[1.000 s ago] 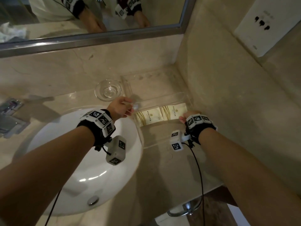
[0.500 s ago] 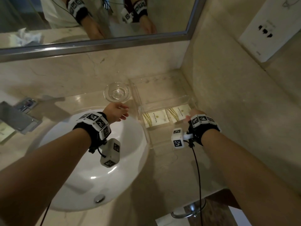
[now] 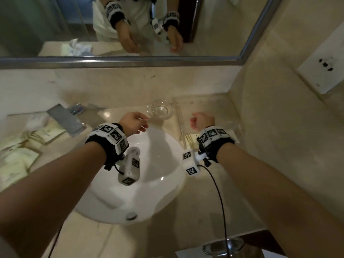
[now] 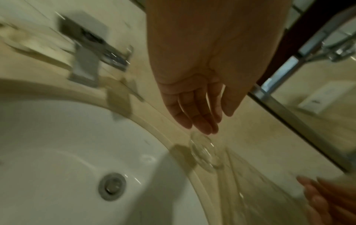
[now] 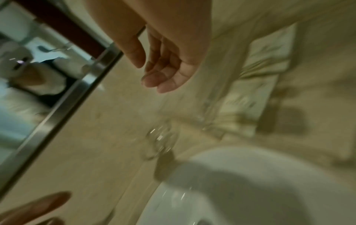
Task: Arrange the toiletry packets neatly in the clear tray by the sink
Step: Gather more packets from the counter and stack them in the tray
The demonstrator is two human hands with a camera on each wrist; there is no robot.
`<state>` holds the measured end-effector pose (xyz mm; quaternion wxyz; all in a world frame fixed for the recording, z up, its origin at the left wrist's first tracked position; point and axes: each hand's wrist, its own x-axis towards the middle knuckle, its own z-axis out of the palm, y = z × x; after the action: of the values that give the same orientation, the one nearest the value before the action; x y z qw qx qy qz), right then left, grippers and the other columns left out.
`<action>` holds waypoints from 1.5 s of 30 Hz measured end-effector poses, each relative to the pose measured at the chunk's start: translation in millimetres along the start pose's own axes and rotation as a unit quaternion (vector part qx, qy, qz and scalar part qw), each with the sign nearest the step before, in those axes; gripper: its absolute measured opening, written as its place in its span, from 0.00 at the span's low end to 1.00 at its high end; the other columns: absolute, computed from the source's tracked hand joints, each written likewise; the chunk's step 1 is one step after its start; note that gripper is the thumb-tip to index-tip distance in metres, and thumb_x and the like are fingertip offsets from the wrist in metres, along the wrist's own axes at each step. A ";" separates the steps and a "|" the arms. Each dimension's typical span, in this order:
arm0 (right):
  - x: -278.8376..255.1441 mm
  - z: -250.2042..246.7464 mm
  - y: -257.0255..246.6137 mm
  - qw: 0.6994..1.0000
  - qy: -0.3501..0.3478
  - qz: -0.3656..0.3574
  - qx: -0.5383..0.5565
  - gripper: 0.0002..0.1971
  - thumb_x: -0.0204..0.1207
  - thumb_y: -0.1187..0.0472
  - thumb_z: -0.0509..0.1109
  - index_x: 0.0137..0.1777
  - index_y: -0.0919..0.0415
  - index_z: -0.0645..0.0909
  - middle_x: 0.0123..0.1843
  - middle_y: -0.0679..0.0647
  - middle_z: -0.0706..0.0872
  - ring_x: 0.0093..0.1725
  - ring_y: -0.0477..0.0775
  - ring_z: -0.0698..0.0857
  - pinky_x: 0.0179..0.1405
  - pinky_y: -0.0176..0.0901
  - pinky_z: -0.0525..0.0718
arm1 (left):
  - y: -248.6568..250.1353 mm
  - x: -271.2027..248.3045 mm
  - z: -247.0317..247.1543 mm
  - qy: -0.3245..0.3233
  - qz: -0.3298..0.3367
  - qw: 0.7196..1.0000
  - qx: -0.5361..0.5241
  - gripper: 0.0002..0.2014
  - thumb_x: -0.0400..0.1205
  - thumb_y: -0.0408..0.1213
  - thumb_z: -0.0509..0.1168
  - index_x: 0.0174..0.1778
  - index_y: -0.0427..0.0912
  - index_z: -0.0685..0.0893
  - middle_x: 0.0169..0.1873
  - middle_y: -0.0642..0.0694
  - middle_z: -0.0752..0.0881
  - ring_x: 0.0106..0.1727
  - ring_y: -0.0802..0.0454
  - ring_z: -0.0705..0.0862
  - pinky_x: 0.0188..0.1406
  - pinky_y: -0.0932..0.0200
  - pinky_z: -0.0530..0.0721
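Both the left hand (image 3: 133, 123) and right hand (image 3: 202, 121) hang loose-fingered and empty between placements; next, the left must likely fetch loose packets (image 3: 28, 146) lying far to its left.

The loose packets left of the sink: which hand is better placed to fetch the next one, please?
Left, probably. The left hand is empty, open and nearer the packets; the right hand hovers over the clear tray.

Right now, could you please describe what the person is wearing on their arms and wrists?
Both forearms are bare, with no sleeves. Each wrist carries a black band ringed with white blocks printed with black-and-white square markers. A white camera pod with the same markers hangs under each wrist, and a thin black cable trails from each pod.
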<state>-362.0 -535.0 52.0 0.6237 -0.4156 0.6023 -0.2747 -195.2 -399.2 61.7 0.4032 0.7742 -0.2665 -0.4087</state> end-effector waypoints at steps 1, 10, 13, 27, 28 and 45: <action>-9.4 23.8 -0.2 0.999 -0.027 -0.020 -0.017 0.14 0.76 0.72 0.63 0.29 0.62 0.74 0.24 0.55 0.77 0.21 0.49 0.73 0.24 0.39 0.73 | -6.6 -5.7 -16.9 0.019 -0.003 1.000 -0.005 0.12 0.83 0.30 0.59 0.34 0.47 0.77 0.30 0.47 0.81 0.21 0.61 0.80 0.26 0.68 0.74; -105.1 188.7 34.6 0.971 -0.185 -0.108 -0.109 0.12 0.78 0.67 0.64 0.33 0.58 0.76 0.26 0.53 0.78 0.17 0.45 0.75 0.20 0.35 0.75 | -106.1 -81.7 -176.9 0.192 -0.066 0.977 -0.059 0.12 0.82 0.30 0.61 0.33 0.45 0.77 0.29 0.46 0.82 0.16 0.65 0.79 0.18 0.72 0.74; -145.1 232.9 52.9 0.947 -0.256 -0.135 -0.141 0.07 0.80 0.66 0.64 0.40 0.63 0.79 0.27 0.53 0.77 0.21 0.46 0.75 0.23 0.34 0.78 | -148.6 -112.1 -220.9 0.249 -0.103 0.961 -0.070 0.12 0.82 0.29 0.61 0.33 0.44 0.78 0.23 0.47 0.83 0.12 0.67 0.77 0.17 0.71 0.74; -218.1 354.5 155.2 0.776 -0.390 -0.134 -0.477 0.15 0.80 0.64 0.60 0.61 0.71 0.81 0.53 0.68 0.86 0.47 0.57 0.81 0.55 0.52 0.82 | -277.9 -156.0 -274.6 0.276 -0.231 0.928 -0.095 0.14 0.78 0.31 0.66 0.59 0.33 0.81 0.44 0.36 0.83 0.45 0.45 0.82 0.35 0.59 0.79; -216.8 359.2 158.9 0.760 -0.389 -0.143 -0.501 0.16 0.80 0.64 0.60 0.63 0.71 0.80 0.59 0.68 0.85 0.50 0.59 0.83 0.56 0.50 0.81 | -281.9 -154.6 -275.2 0.272 -0.235 0.927 -0.105 0.14 0.78 0.30 0.65 0.60 0.33 0.80 0.45 0.36 0.84 0.45 0.45 0.82 0.34 0.60 0.78; -210.8 413.2 187.3 0.661 -0.417 -0.160 -0.603 0.13 0.76 0.62 0.70 0.59 0.66 0.83 0.57 0.58 0.86 0.52 0.54 0.83 0.34 0.25 0.76 | -302.7 -132.8 -297.4 0.257 -0.228 0.926 -0.158 0.20 0.73 0.37 0.65 0.61 0.38 0.80 0.56 0.34 0.86 0.59 0.35 0.85 0.63 0.41 0.82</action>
<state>-12.9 -185.4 -26.2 0.3688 -0.8617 0.2374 0.2551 12.4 -18.5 -36.4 0.4705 0.8190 0.0981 -0.3134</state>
